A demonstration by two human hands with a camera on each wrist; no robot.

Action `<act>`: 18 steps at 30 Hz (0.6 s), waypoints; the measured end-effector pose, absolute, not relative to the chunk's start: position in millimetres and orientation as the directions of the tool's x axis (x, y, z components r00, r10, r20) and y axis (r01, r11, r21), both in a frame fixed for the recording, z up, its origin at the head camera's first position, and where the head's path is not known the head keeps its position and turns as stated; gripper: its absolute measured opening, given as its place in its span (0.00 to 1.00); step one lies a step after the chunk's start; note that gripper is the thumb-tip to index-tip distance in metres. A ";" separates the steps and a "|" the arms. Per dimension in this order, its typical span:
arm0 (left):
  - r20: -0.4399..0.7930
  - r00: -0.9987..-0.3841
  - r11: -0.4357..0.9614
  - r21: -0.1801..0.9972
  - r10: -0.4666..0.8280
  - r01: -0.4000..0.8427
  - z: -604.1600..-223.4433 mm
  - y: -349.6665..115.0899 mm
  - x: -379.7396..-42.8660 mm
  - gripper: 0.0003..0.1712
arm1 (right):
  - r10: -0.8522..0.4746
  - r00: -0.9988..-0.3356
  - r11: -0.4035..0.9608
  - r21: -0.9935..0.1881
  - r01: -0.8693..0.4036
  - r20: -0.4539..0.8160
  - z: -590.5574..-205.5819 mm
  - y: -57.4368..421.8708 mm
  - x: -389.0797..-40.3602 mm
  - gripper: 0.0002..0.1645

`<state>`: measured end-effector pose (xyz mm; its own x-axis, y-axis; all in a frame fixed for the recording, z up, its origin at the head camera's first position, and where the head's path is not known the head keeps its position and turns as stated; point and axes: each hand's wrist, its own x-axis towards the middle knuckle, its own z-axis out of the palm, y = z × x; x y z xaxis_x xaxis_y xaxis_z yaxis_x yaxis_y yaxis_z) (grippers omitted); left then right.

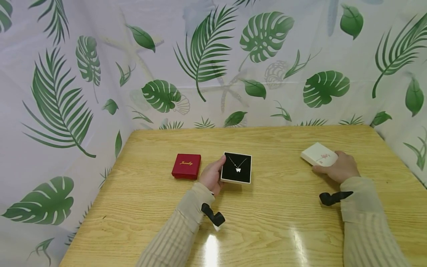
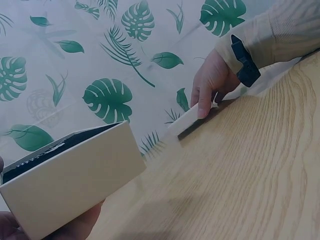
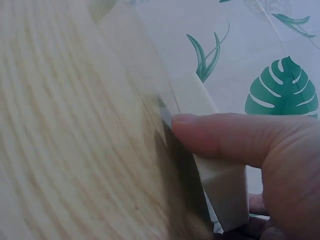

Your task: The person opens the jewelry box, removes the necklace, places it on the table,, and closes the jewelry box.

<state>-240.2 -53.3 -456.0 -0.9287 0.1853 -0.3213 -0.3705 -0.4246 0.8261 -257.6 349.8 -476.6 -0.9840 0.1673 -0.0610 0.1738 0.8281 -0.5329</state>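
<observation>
My left hand (image 1: pixel 211 178) grips a white open box (image 2: pixel 80 180) by its left side, thumb on the rim and fingers underneath. Inside the box, a silver necklace (image 1: pixel 238 170) with a butterfly pendant lies on black padding. Over at the right, my right hand (image 1: pixel 341 167) holds a white box lid (image 1: pixel 319 154) with a pink flower print. The thumb presses one side wall of the lid (image 3: pixel 200 130), as the right wrist view shows; other fingers are partly hidden behind it. The lid is at or just above the tabletop; I cannot tell which.
A closed red box (image 1: pixel 186 165) with gold "Jewelry" lettering sits left of my left hand. The wooden table (image 1: pixel 273 207) runs back to a white curtain (image 1: pixel 213 104) with green leaf prints, which also flanks both sides. Black straps (image 1: pixel 212 215) circle both sleeves.
</observation>
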 end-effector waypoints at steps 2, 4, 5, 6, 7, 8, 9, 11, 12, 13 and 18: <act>-0.320 -0.929 -0.424 0.827 0.184 -0.369 -456.6 -53.1 -240.4 0.24 | 0.173 -0.983 0.828 -0.532 0.179 -0.061 -478.0 350.2 -258.1 0.66; -0.319 -0.930 -0.424 0.828 0.184 -0.367 -457.0 -52.8 -240.5 0.24 | 0.177 -0.983 0.829 -0.529 0.180 -0.057 -478.2 350.0 -258.3 0.66; -0.317 -0.930 -0.423 0.829 0.184 -0.366 -457.1 -52.7 -240.5 0.24 | 0.177 -0.983 0.831 -0.526 0.179 -0.055 -478.3 349.9 -258.5 0.66; -0.317 -0.931 -0.421 0.830 0.181 -0.365 -457.1 -52.6 -240.3 0.24 | 0.177 -0.983 0.834 -0.523 0.178 -0.052 -478.3 350.0 -258.8 0.66; -0.317 -0.931 -0.421 0.831 0.181 -0.365 -457.0 -52.6 -240.2 0.24 | 0.176 -0.983 0.836 -0.519 0.176 -0.050 -478.3 350.0 -259.1 0.67; -0.318 -0.931 -0.419 0.832 0.180 -0.365 -456.9 -52.6 -240.1 0.25 | 0.175 -0.983 0.839 -0.515 0.175 -0.049 -478.2 350.0 -259.3 0.67; -0.320 -0.931 -0.417 0.832 0.178 -0.366 -456.6 -52.7 -239.9 0.25 | 0.174 -0.984 0.840 -0.513 0.174 -0.049 -478.1 349.9 -259.4 0.67; -0.325 -0.929 -0.413 0.832 0.177 -0.369 -456.0 -52.8 -239.5 0.25 | 0.171 -0.984 0.843 -0.509 0.173 -0.052 -478.1 349.9 -259.6 0.67; -0.328 -0.928 -0.413 0.831 0.176 -0.372 -455.9 -52.8 -239.3 0.25 | 0.170 -0.984 0.843 -0.509 0.174 -0.054 -478.1 349.9 -259.6 0.68; -0.330 -0.927 -0.412 0.831 0.176 -0.374 -455.7 -52.9 -239.3 0.25 | 0.169 -0.984 0.844 -0.508 0.174 -0.055 -478.0 349.9 -259.3 0.68; -0.332 -0.926 -0.406 0.833 0.178 -0.376 -455.3 -52.9 -239.1 0.26 | 0.164 -0.985 0.843 -0.510 0.171 -0.060 -477.3 350.2 -258.4 0.70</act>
<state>-239.1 -52.9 -455.3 -0.9264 0.1784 -0.3316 -0.3762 -0.4057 0.8330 -258.4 350.2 -477.3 -0.9847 0.1638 -0.0596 0.1711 0.8430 -0.5100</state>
